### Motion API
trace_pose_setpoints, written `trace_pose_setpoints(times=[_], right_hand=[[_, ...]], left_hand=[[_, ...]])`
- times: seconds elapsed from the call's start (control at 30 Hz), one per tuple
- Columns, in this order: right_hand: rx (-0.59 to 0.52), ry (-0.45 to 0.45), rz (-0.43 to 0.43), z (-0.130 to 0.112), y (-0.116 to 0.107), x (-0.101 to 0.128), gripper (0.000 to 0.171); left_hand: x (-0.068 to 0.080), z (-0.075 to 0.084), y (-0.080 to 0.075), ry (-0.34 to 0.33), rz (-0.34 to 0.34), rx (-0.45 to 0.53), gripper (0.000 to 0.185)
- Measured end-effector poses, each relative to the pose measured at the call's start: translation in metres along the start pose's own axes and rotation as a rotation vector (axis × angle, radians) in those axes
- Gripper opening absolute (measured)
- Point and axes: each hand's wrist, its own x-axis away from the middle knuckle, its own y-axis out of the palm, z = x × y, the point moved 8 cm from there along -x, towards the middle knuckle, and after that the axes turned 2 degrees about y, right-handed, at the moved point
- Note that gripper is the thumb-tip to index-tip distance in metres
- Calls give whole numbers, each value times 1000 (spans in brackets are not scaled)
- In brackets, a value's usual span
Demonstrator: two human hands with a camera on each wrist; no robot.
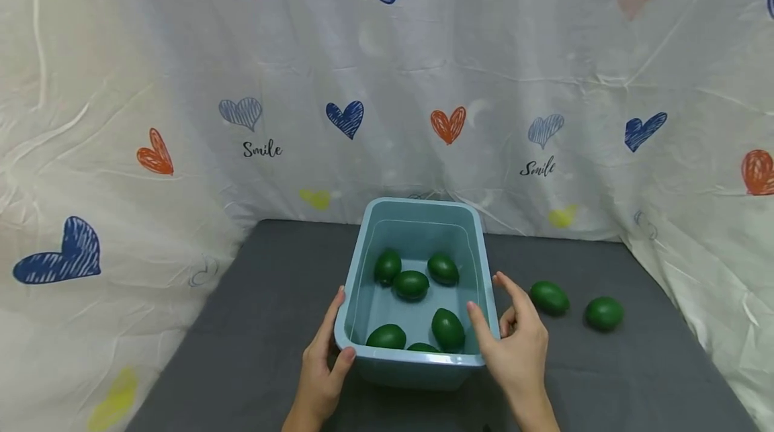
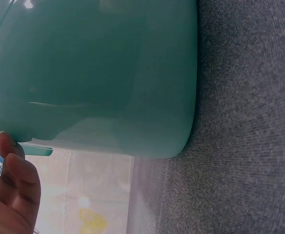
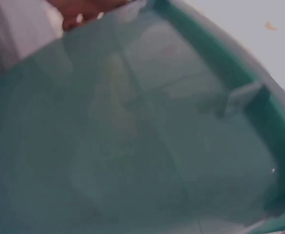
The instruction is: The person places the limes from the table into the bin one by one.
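Nearest the head camera, the left hand point(image 1: 323, 368) is found at the near left corner of a light blue plastic bin point(image 1: 417, 370). Its thumb is hooked over the rim and its fingers are laid along the outer left wall — the corner is gripped between them. In the left wrist view the bin's point(image 2: 98, 73) outer wall fills most of the frame, with fingertips point(image 2: 15, 168) set against the underside of the rim.

The right hand point(image 1: 517, 348) is placed at the near right corner. Its thumb is pressed against the rim, while the index finger is raised and held apart from the others; the remaining fingers are loosely curled beside the outer wall. Whether they touch the wall cannot be told. The right wrist view shows only the bin's point(image 3: 132, 136) wall and rim ledge at close range, blurred.

The bin stands upright on a dark grey cloth-covered table point(image 1: 266, 324), near the front edge and roughly central. Six green avocados point(image 1: 412, 284) are counted inside — three toward the far end, three at the near end, one of them partly hidden by the rim.

Two more avocados point(image 1: 549, 297) lie on the table to the right of the bin, apart from each other. A white curtain printed with hearts point(image 1: 447, 124) is hung behind.
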Motion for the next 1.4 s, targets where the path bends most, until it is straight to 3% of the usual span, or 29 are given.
trace_pose_setpoints(times=[0.13, 0.4, 1.0, 1.23, 1.4], right_hand=[[15, -48, 47, 7, -6, -7, 57], [114, 3, 65, 44, -11, -15, 53], [318, 38, -10, 105, -4, -16, 75], [339, 126, -74, 136, -3, -19, 82], [367, 134, -67, 148, -7, -17, 82]], left_hand=[[-2, 0, 0, -16, 2, 20, 81], [-1, 2, -2, 16, 4, 29, 80], [1, -2, -4, -38, 6, 11, 80], [1, 1, -3, -1, -2, 6, 78], [1, 2, -3, 6, -4, 2, 77]])
